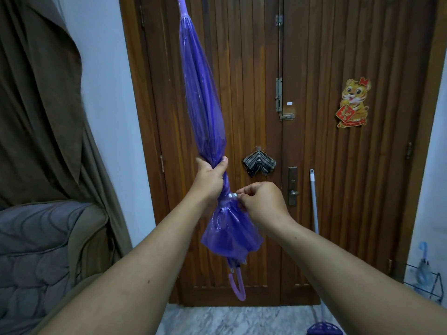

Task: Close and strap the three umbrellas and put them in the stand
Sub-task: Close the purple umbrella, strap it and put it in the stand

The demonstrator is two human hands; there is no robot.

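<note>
Before wooden door [314, 165]: purple umbrella [205, 105] gripped tip-up in left hand [210, 176]; strap snap [232, 196] pinched by right hand [262, 201]. Strapping step; next probably needed snap pressed shut.

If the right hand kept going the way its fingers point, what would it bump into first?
The right hand points leftward at the purple umbrella, pinching the strap snap. It would meet the umbrella's bundled canopy first, then probably the left hand's wrist just beyond, though depth is unclear.

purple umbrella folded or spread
Folded: the purple umbrella is gathered narrow, left hand gripping it, right hand pinching its strap.
</note>
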